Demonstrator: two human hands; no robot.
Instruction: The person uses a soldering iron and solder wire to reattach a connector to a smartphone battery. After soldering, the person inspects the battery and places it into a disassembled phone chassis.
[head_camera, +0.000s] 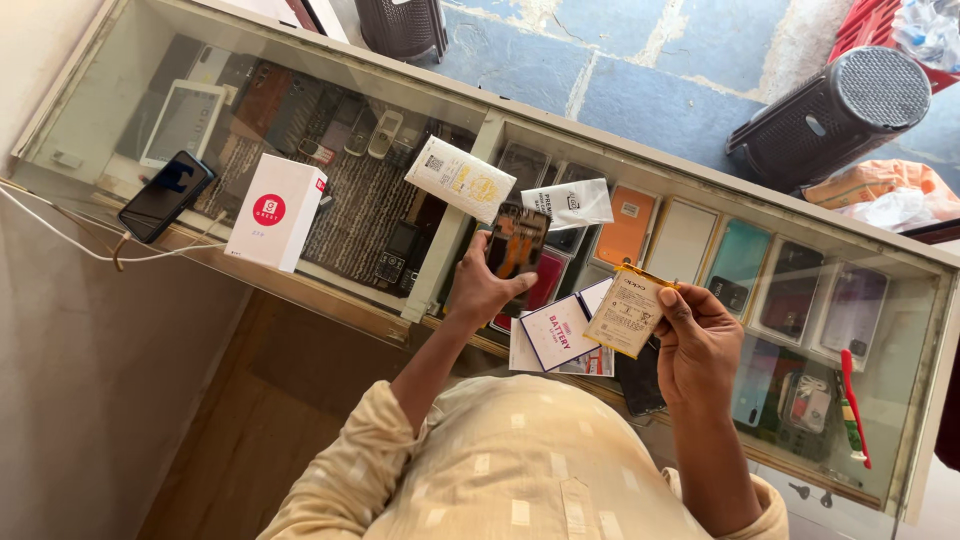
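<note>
My left hand (478, 290) holds up an opened phone (518, 240), its back cover off and orange and dark inner parts showing. My right hand (700, 345) grips a flat pale-yellow phone battery (626, 312) by its right edge, tilted beside the phone. Both are held just above the glass counter top (690, 180). Under them lie a white box with a dark blue border (556, 334) and a black phone (640, 380).
On the glass lie a white box with a red circle (276, 211), a black phone (165, 195) on a white cable, a white-and-yellow battery pack (460, 179), a white packet (568, 203) and a red toothbrush (853, 405). Phones and cases fill the case below. A black stool (830, 115) lies on the floor beyond.
</note>
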